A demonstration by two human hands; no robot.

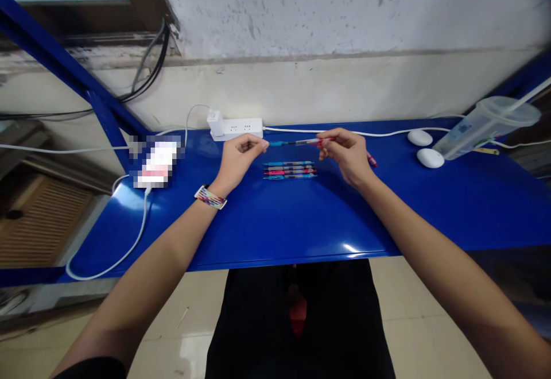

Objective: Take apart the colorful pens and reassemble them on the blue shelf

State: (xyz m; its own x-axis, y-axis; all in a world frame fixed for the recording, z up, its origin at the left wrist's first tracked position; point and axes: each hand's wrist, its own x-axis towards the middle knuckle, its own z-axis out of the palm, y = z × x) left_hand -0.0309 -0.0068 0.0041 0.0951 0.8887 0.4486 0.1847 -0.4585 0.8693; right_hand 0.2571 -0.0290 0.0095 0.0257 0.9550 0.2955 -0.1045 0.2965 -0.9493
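Between my two hands, just above the desk, a slim pen (289, 143) lies level, blue at its left part and red toward the right. Whether it is one pen or two end to end, I cannot tell. My left hand (241, 155) pinches the blue end. The red end is in the fingers of my right hand (344, 152). Below, a row of several pens (290, 170) in blue, grey and pink lies side by side on the blue desk (275, 224). Another red pen (371, 159) shows partly beside my right hand, the rest hidden behind it.
A white power strip (241, 128) with a plug stands at the back by the wall. On the left is a blurred-out phone (157, 161) with a white cable. Two white rounded devices (430, 158) and a clear plastic container (469, 129) stand on the right.
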